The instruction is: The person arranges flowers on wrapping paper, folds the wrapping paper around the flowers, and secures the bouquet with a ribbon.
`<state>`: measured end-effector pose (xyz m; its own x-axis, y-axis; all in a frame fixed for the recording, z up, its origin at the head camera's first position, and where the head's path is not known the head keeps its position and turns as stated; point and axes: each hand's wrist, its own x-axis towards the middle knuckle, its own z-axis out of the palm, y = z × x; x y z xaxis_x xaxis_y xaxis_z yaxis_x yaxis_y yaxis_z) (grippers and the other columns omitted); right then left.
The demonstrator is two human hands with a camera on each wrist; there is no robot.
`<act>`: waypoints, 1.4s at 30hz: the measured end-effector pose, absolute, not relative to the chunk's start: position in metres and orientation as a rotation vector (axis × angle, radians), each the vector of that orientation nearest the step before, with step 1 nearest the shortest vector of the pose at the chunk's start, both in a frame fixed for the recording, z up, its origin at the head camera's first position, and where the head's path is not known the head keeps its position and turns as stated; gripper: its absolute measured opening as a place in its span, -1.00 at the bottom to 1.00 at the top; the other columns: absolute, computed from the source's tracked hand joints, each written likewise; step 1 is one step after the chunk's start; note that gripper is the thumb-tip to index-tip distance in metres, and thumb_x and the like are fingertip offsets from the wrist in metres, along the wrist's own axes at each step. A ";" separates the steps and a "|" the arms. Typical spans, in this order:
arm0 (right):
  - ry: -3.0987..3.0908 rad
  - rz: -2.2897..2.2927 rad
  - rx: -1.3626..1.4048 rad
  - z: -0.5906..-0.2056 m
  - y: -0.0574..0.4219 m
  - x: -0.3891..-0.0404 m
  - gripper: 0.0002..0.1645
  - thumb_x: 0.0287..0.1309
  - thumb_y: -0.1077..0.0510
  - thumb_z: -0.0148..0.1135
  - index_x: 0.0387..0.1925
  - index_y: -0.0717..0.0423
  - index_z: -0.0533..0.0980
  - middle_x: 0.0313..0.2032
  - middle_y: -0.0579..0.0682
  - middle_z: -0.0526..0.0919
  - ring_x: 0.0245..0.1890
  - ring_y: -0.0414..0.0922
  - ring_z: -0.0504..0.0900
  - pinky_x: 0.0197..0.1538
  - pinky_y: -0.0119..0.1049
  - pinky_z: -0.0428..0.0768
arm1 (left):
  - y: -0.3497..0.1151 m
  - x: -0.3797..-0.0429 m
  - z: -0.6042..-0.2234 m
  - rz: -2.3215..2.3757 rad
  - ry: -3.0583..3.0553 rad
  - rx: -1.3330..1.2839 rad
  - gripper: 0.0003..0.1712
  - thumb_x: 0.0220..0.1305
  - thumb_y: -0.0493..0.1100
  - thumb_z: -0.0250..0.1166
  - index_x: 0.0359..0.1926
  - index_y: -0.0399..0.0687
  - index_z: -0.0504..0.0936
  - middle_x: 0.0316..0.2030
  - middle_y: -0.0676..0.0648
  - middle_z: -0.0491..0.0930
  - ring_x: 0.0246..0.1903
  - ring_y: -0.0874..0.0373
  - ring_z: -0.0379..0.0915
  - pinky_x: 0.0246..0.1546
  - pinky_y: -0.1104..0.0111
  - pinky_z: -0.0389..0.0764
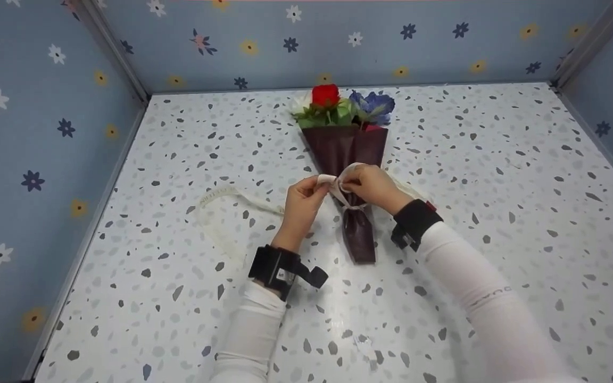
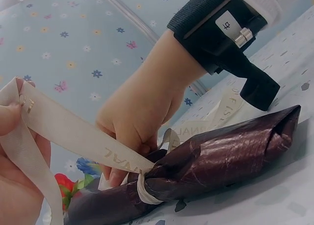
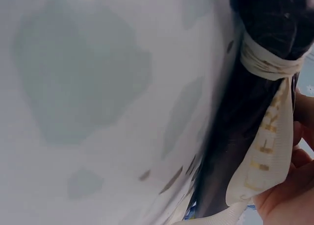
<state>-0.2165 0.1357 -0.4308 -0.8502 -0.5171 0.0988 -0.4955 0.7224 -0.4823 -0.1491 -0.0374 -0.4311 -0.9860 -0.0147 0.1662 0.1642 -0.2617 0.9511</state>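
A bouquet in dark maroon wrapping paper (image 1: 359, 239) lies on the table, flowers pointing away. It has a red rose (image 1: 325, 96), a blue flower (image 1: 373, 106) and a white flower (image 1: 302, 101) among green leaves. A cream ribbon with gold lettering (image 2: 83, 132) is wound around its narrow waist. My left hand (image 1: 303, 205) pinches one ribbon length between thumb and fingers, drawn taut from the waist in the left wrist view. Over the wrapping, my right hand (image 1: 375, 185) pinches a ribbon loop. The right wrist view shows the lettered ribbon (image 3: 267, 151) beside that hand's fingers.
A loose ribbon tail (image 1: 218, 197) curls across the speckled table (image 1: 179, 298) to the left. Another ribbon stretch (image 1: 410, 189) trails behind the right hand. Flower-patterned panels (image 1: 338, 48) border the table at the back and both sides. Black camera straps (image 1: 274, 270) circle both wrists.
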 end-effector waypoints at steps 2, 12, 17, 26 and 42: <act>2.860 -0.797 -0.866 -0.430 0.137 -0.217 -0.83 0.19 0.20 0.23 -0.28 0.20 0.68 -0.23 0.12 0.70 -0.13 0.05 0.64 -0.01 -0.09 0.55 | -0.038 -0.149 -0.430 -2.403 -1.843 -0.191 -0.76 0.18 -0.49 0.19 -0.13 -0.63 0.53 -0.48 0.21 0.60 -0.43 0.41 0.43 -0.29 0.56 0.48; 2.744 -1.058 -0.801 -0.414 0.149 -0.211 -0.70 0.16 0.27 0.23 -0.06 0.26 0.60 -0.24 0.21 0.68 -0.27 0.02 0.63 -0.15 -0.17 0.57 | -0.042 -0.149 -0.430 -2.451 -1.893 -0.144 -0.73 0.23 -0.43 0.17 -0.07 -0.55 0.56 -0.51 0.16 0.59 -0.65 0.40 0.26 -0.57 0.59 0.29; 2.741 -1.252 -0.749 -0.405 0.154 -0.207 -0.73 0.22 0.24 0.18 -0.06 0.27 0.60 -0.26 0.19 0.67 -0.36 0.00 0.61 -0.29 -0.39 0.50 | -0.041 -0.147 -0.429 -2.467 -1.887 -0.167 -0.73 0.23 -0.43 0.17 -0.06 -0.54 0.56 -0.29 0.01 0.70 -0.35 0.38 0.51 -0.26 0.54 0.47; 2.684 -1.571 -0.752 -0.394 0.144 -0.182 -0.73 0.26 0.17 0.17 -0.15 0.31 0.62 -0.27 0.17 0.59 -0.26 -0.06 0.58 -0.20 -0.49 0.52 | -0.037 -0.145 -0.425 -2.487 -1.902 -0.279 -0.89 0.21 -0.43 0.21 -0.30 -0.20 0.47 -0.52 0.18 0.62 -0.60 0.39 0.27 -0.54 0.53 0.21; 2.804 -1.610 -1.047 -0.388 0.126 -0.154 -0.81 0.17 0.26 0.23 -0.37 0.34 0.68 -0.26 0.17 0.63 -0.21 0.02 0.53 -0.22 -0.36 0.49 | -0.039 -0.148 -0.428 -2.529 -1.971 -0.382 -0.87 0.28 -0.43 0.09 -0.18 -0.23 0.38 -0.39 0.02 0.66 -0.30 0.29 0.51 -0.15 0.41 0.48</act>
